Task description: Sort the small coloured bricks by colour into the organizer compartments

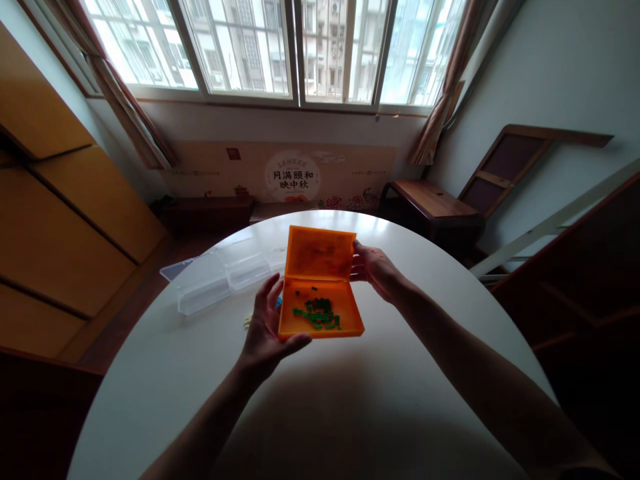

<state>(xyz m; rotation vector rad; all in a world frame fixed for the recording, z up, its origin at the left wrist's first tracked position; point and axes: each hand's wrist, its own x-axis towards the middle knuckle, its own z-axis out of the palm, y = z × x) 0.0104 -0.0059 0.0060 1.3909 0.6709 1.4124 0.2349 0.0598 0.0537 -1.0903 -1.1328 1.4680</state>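
Observation:
An orange hinged box is held above the round white table, its lid raised. Inside its base lie several small green bricks, mostly heaped near the middle. My left hand grips the box's left side, thumb over the front rim. On the right, my right hand holds the edge of the raised lid, with the thumb at its upper corner and fingers behind. Partly hidden behind my left hand are some pale yellow pieces and a bit of blue.
Clear plastic containers stand on the white table, left of the box. Beyond the table are a wooden chair on the right and a printed banner under the windows. Yellow-brown cabinets stand at left.

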